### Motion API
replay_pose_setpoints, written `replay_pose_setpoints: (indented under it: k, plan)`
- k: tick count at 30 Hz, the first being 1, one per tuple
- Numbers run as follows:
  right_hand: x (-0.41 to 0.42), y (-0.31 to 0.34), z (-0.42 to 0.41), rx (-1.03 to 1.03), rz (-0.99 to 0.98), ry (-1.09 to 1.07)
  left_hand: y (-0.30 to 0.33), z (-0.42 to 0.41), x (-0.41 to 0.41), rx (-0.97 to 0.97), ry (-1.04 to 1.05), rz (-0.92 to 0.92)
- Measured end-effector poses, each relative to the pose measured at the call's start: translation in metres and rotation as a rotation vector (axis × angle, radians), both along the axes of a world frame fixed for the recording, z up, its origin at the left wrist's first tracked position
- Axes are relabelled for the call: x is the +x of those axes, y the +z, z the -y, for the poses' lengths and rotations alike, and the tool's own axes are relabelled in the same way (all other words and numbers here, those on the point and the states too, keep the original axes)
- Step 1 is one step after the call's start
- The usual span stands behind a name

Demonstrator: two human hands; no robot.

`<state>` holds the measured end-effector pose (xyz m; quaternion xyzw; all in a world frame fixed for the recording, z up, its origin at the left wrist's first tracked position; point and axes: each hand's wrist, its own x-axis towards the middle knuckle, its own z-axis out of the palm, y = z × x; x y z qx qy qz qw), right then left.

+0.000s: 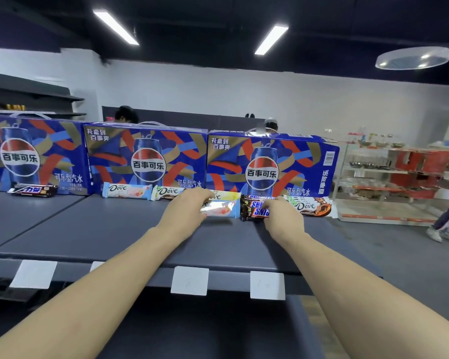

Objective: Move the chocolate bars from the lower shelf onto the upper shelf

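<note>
I see my left hand curled round a pale blue Dove bar on the upper shelf, and my right hand pinching two stacked Snickers bars just beside it. Right of that grip lies a brown Dove bar; behind the left grip, a yellow Dove bar. Pepsi cartons stand behind all.

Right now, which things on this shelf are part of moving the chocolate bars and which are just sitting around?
Part of the job:
- pale blue Dove bar, held by the left hand
- Snickers bars, held by the right hand
- upper shelf
- other Dove bars already placed

Just sitting around:
- Pepsi cartons
- blank price tags
</note>
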<state>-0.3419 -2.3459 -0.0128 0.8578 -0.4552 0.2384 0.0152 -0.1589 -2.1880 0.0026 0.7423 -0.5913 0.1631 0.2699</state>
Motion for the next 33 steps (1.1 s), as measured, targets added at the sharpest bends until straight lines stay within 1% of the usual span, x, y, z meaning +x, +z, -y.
replay_pose_setpoints:
  k: [4, 13, 20, 23, 28, 31, 33]
  plan:
    - [0.003, 0.002, 0.005, -0.012, 0.013, 0.004, 0.000, 0.002, -0.005, 0.003, 0.013, 0.015]
    - [-0.001, 0.000, 0.004, 0.048, 0.064, 0.034, 0.000, 0.000, -0.014, 0.011, 0.038, 0.021]
    - [-0.004, -0.002, -0.004, 0.009, 0.089, 0.078, -0.005, -0.007, -0.013, 0.001, 0.052, 0.018]
    - [0.002, -0.002, -0.012, -0.058, 0.116, 0.151, -0.007, -0.013, -0.011, -0.018, 0.057, -0.023]
    - [0.022, 0.003, -0.033, -0.088, 0.172, 0.266, -0.009, -0.027, -0.004, -0.075, 0.029, -0.195]
    - [0.035, 0.004, -0.043, -0.078, 0.163, 0.301, -0.009, -0.040, 0.004, -0.081, 0.039, -0.211]
    - [0.044, 0.003, -0.049, -0.064, 0.142, 0.313, -0.009, -0.048, 0.012, -0.074, 0.057, -0.191]
